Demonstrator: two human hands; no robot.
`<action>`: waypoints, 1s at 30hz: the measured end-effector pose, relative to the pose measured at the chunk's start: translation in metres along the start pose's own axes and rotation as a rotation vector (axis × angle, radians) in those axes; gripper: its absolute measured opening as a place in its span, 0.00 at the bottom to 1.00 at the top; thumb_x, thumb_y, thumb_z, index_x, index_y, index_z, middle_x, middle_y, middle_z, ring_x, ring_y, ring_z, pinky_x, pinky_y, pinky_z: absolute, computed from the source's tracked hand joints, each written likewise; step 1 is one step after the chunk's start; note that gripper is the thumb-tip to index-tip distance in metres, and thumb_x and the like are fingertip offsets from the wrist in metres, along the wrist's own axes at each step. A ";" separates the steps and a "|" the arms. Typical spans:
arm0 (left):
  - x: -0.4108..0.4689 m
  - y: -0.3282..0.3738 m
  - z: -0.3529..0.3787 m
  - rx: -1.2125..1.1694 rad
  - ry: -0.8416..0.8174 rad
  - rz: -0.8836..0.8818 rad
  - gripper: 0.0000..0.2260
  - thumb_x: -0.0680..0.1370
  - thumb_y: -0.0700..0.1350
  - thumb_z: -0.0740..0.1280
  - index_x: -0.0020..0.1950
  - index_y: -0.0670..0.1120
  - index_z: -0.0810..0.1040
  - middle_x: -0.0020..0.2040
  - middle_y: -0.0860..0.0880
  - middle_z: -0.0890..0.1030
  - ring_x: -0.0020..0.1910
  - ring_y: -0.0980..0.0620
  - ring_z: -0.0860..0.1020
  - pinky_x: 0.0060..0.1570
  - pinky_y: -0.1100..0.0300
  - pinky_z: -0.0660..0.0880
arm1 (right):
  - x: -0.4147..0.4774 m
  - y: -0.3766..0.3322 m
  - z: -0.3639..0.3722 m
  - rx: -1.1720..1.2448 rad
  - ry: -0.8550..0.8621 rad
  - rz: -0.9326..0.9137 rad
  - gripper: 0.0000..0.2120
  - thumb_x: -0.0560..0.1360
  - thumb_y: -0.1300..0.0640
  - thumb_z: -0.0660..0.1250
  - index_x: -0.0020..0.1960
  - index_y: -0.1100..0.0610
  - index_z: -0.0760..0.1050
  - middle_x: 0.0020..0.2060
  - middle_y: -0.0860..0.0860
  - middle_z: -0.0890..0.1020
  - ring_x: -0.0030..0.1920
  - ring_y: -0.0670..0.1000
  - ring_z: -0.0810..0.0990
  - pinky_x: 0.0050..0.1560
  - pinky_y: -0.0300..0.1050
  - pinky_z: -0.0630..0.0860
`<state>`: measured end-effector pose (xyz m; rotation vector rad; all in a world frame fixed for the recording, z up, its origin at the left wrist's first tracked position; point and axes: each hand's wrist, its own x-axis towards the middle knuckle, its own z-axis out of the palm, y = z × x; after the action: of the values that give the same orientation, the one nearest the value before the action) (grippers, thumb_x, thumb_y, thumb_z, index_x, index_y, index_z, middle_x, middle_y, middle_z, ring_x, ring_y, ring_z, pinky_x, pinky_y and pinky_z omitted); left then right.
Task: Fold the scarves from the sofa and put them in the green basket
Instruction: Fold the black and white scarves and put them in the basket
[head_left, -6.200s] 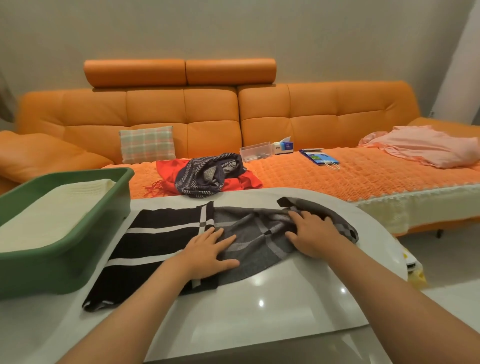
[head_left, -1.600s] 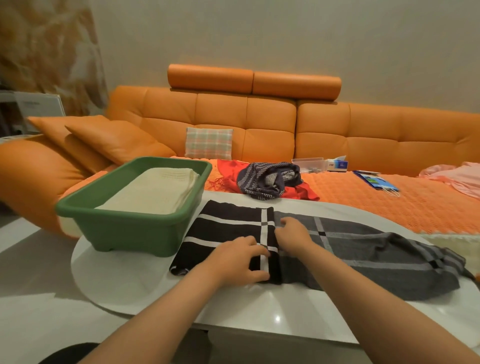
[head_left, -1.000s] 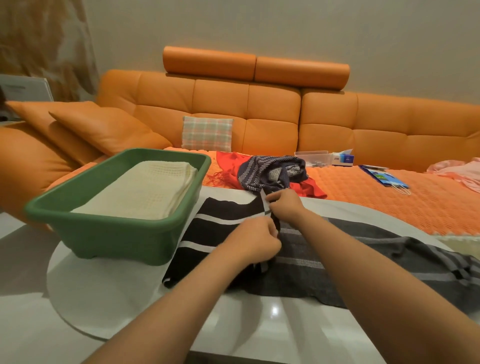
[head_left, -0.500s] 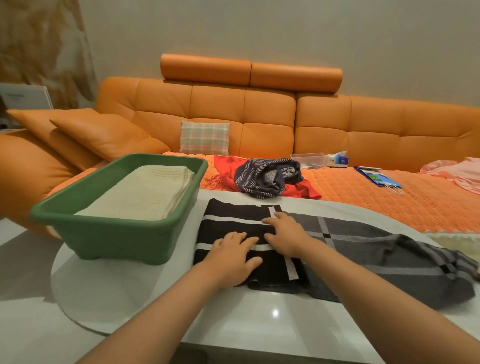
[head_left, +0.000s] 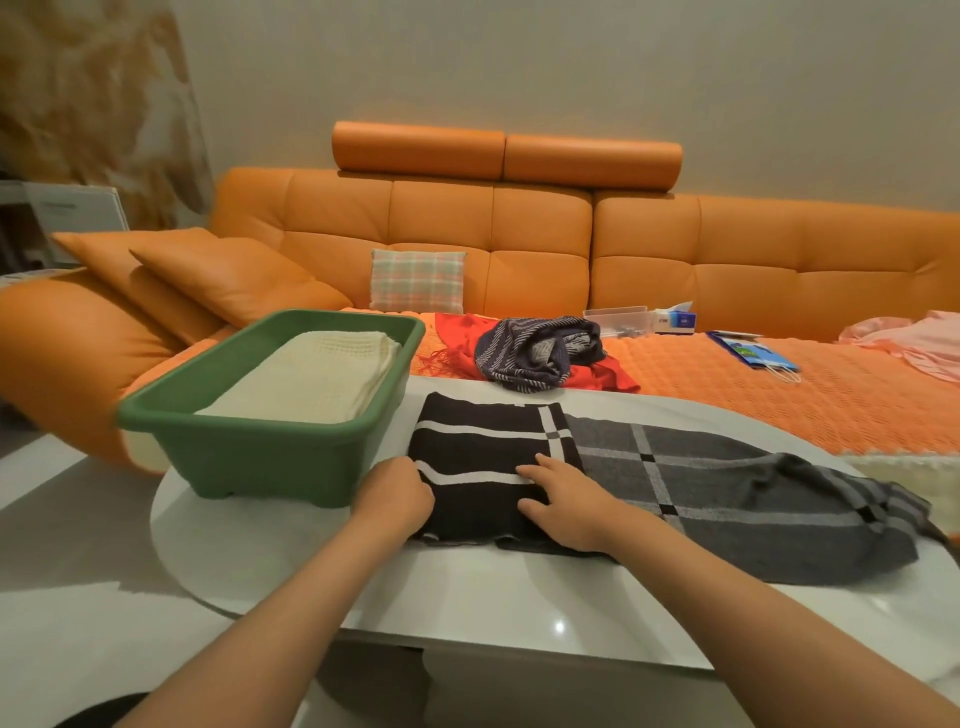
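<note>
A black and grey checked scarf (head_left: 701, 478) lies along the white table (head_left: 467, 597), its black end folded over into a double layer at the left. My left hand (head_left: 400, 493) is at that folded left edge, fingers curled on the cloth. My right hand (head_left: 566, 501) rests flat on the black part with its fingers spread. The green basket (head_left: 270, 421) stands on the table just left of the scarf and holds a folded cream cloth (head_left: 311, 374). On the sofa (head_left: 519, 249) lie a navy striped scarf (head_left: 530, 353) and a red scarf (head_left: 457, 332) under it.
The scarf's grey end bunches near the table's right edge. On the sofa's orange cover are a checked cushion (head_left: 418, 280), a clear box (head_left: 615, 317), a tissue pack (head_left: 675, 317), a blue bag (head_left: 750, 353) and a pink cloth (head_left: 914, 343).
The black end has been folded over onto itself. My left hand has slid from the top of the black part to its left edge. My right hand stays pressed on the cloth.
</note>
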<state>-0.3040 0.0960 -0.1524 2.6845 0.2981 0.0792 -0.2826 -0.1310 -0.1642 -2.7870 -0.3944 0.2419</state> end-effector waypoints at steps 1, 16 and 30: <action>-0.001 0.003 -0.006 -0.018 0.033 -0.004 0.07 0.79 0.39 0.57 0.46 0.42 0.75 0.51 0.42 0.79 0.47 0.42 0.77 0.42 0.55 0.72 | -0.002 -0.001 -0.001 0.027 0.026 0.012 0.28 0.82 0.43 0.58 0.80 0.47 0.58 0.80 0.51 0.54 0.80 0.54 0.54 0.78 0.53 0.54; 0.013 0.113 -0.042 -0.826 0.046 0.119 0.08 0.82 0.47 0.57 0.48 0.46 0.73 0.43 0.49 0.73 0.45 0.50 0.72 0.37 0.57 0.67 | -0.031 -0.013 -0.046 0.946 0.027 0.161 0.16 0.82 0.55 0.61 0.68 0.54 0.75 0.64 0.54 0.79 0.65 0.56 0.77 0.67 0.48 0.73; -0.028 0.203 0.081 -0.164 -0.457 0.764 0.17 0.79 0.54 0.64 0.68 0.55 0.74 0.66 0.53 0.76 0.63 0.55 0.74 0.67 0.49 0.70 | -0.075 0.150 -0.073 0.617 0.257 0.590 0.31 0.78 0.47 0.66 0.77 0.54 0.62 0.69 0.55 0.72 0.59 0.55 0.75 0.48 0.51 0.77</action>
<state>-0.2836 -0.1227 -0.1387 2.4076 -0.8325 -0.2661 -0.3019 -0.3107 -0.1361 -2.2049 0.4954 0.1030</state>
